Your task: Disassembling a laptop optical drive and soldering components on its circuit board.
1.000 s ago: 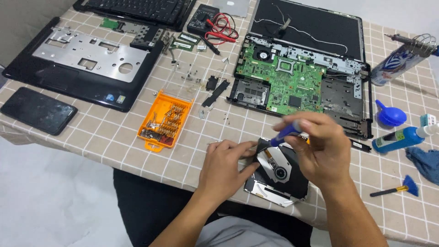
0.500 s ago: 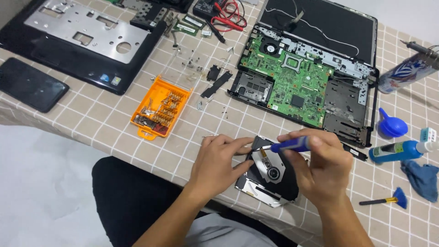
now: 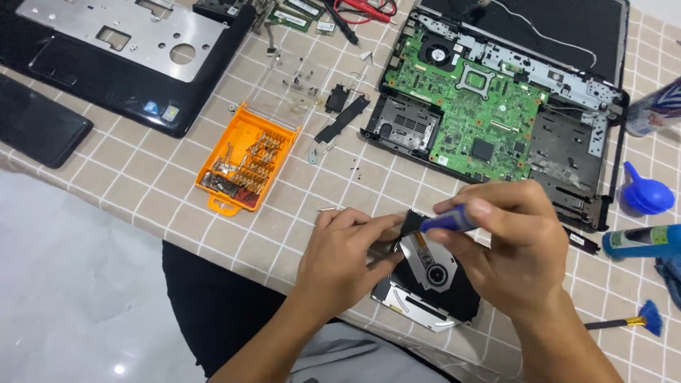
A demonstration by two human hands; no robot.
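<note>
Close up: right hand pinching a blue-handled screwdriver, tip hidden behind the left hand, whose fingers press on the near edge of an opened disc drive at the table's front edge. Just beyond, a laptop base with green circuit board; further left, an orange bit case and loose screws. Likely risks: driver slipping off and scratching the drive, or a freed screw rolling off the checked tablecloth.

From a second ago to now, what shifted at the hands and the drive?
The right hand tilted the blue-handled screwdriver flatter, its handle now pointing left toward the left hand. The left hand stayed on the optical drive at the table edge. The orange bit case and laptop base lie unmoved.
</note>
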